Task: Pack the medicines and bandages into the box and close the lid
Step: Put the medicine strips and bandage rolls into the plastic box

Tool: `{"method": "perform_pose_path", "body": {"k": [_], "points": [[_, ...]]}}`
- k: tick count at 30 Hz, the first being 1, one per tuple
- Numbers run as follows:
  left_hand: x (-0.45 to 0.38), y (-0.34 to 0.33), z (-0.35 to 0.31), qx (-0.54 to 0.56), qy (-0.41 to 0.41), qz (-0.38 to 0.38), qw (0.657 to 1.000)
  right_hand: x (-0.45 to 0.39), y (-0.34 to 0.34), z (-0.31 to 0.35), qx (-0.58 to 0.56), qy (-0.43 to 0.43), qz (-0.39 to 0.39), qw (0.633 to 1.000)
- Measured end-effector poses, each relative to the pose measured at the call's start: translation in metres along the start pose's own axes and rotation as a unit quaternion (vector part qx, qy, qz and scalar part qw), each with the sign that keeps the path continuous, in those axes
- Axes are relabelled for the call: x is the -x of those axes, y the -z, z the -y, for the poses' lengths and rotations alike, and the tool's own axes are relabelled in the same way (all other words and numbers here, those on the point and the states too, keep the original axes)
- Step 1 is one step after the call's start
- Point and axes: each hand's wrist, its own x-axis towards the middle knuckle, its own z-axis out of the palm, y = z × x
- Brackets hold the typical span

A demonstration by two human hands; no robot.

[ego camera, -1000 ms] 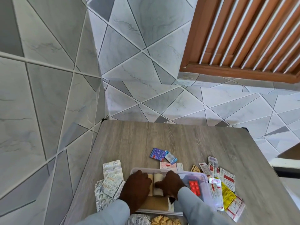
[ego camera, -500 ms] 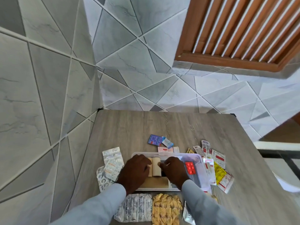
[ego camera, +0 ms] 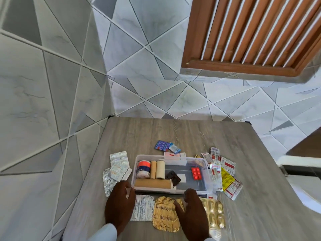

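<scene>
Medicine strips, among them the gold blister pack (ego camera: 165, 215) under the right hand (ego camera: 192, 212), lay scattered around the clear box (ego camera: 207, 173) at lower centre, and with both the right and left hand (ego camera: 119, 204) loosely curled, gripping nothing, slick foil risked sliding off the table (ego camera: 173, 133).

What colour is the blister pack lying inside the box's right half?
Red blister pack, clearest in the head view.
</scene>
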Motion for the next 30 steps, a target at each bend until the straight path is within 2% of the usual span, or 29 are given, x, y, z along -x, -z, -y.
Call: {"method": "perform_pose_path", "body": {"k": [2,6,11,13,15,19,22,26,30], "points": [[0.020,-0.003,0.016,-0.012,0.036,0.011,0.999,0.004,0.001,-0.005,0.039,0.009,0.028,0.999],[0.046,-0.009,0.035,-0.116,0.115,0.106,0.981,0.011,-0.001,-0.008,0.166,0.005,0.118,0.979],[0.052,-0.009,0.029,-0.150,0.181,0.226,0.945,0.012,-0.017,0.004,0.200,0.003,0.177,0.964],[0.049,-0.012,0.028,-0.173,0.181,0.235,0.939,0.013,-0.021,0.007,0.231,0.010,0.188,0.955],[0.045,-0.015,0.025,-0.181,0.185,0.207,0.944,0.015,-0.026,0.008,0.236,0.015,0.183,0.954],[0.038,-0.011,0.029,-0.098,0.233,0.128,0.959,0.016,-0.031,0.009,0.182,-0.011,0.163,0.970],[0.029,-0.005,0.040,0.029,0.258,0.064,0.964,0.014,-0.033,0.013,0.116,-0.047,0.127,0.984],[0.013,0.005,0.054,0.127,0.279,0.118,0.944,0.007,-0.038,0.017,-0.003,-0.165,0.090,0.982],[0.004,0.015,0.064,0.148,0.268,0.166,0.938,0.004,-0.047,0.027,0.012,-0.189,0.145,0.971]]}}
